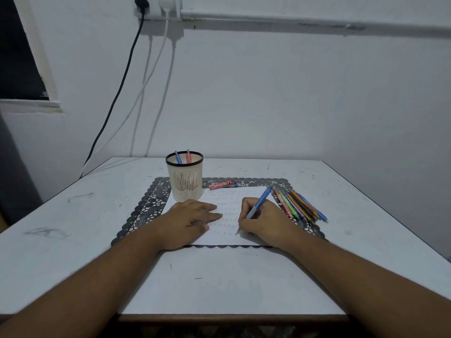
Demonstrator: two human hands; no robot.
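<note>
The right hand (pixel 262 222) pinched a blue pen (pixel 260 202), tip on the paper (pixel 228 224) at the table's (pixel 219 276) middle. The left hand (pixel 189 218) lay flat, fingers spread; steady pressure there would keep lines even.

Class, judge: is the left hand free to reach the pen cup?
Probably yes: the left hand rests open on the paper, and the pen cup stands just beyond it, nothing between.

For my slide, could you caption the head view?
Right hand holds blue pen to paper; left hand rests on it.
</note>
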